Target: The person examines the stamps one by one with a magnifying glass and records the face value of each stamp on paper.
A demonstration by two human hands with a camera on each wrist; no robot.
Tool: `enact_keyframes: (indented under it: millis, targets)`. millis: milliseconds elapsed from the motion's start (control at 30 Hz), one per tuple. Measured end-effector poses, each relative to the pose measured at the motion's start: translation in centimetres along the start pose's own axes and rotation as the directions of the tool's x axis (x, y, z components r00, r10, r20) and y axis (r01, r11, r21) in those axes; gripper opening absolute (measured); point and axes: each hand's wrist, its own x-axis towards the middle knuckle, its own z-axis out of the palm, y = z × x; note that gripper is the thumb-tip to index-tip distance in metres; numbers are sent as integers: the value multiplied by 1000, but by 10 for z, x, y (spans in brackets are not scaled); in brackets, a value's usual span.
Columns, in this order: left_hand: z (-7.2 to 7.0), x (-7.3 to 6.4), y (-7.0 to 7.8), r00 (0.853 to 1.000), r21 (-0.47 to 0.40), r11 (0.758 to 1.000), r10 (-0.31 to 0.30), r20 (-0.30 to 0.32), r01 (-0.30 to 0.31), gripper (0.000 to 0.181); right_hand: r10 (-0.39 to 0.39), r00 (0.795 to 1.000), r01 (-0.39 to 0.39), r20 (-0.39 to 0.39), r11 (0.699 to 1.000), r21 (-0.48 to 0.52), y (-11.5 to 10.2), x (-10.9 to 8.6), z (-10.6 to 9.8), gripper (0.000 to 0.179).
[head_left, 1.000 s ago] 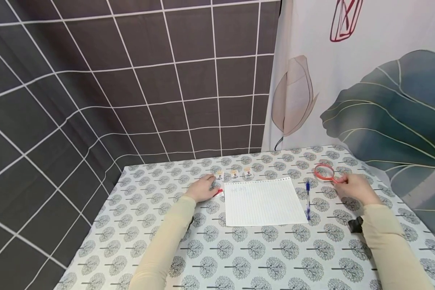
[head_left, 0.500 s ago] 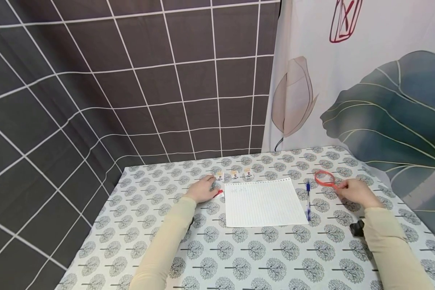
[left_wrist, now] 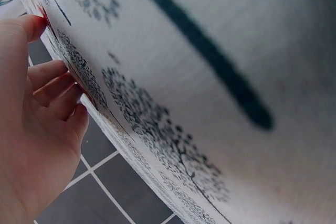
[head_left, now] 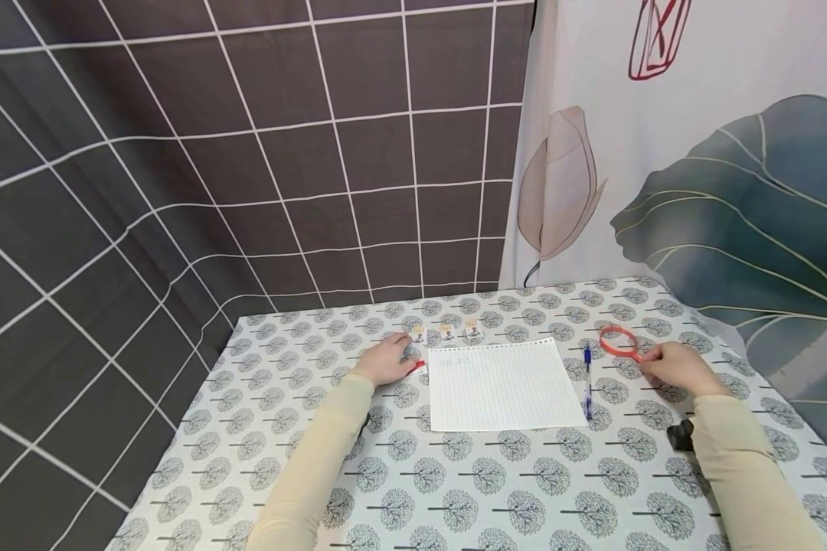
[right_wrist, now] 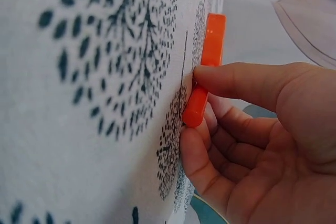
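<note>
A magnifying glass with an orange-red rim and handle lies at the right of the table. My right hand pinches its handle between thumb and fingers; the right wrist view shows the handle close against the cloth. On the left, my left hand rests palm down with relaxed fingers, partly covering a small white piece with a red part. Its thumb lies beside that red part. Between the hands is a sheet of lined paper with faint writing at its top left.
A blue-capped pen lies along the paper's right edge. Beyond the paper, three small picture cards sit in a row. The patterned tablecloth reaches back to a dark gridded curtain and a white curtain with leaves.
My right hand has brought the magnifying glass slightly towards me, mostly in the first half second. The left hand, paper and pen have stayed in place.
</note>
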Motion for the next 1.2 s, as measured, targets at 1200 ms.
enact_keyframes:
  millis: [1200]
  targets:
    - [-6, -6, 18, 987, 201, 975, 120, -111, -96, 55, -149, 973, 142, -175, 989, -50, -32, 11, -1, 32]
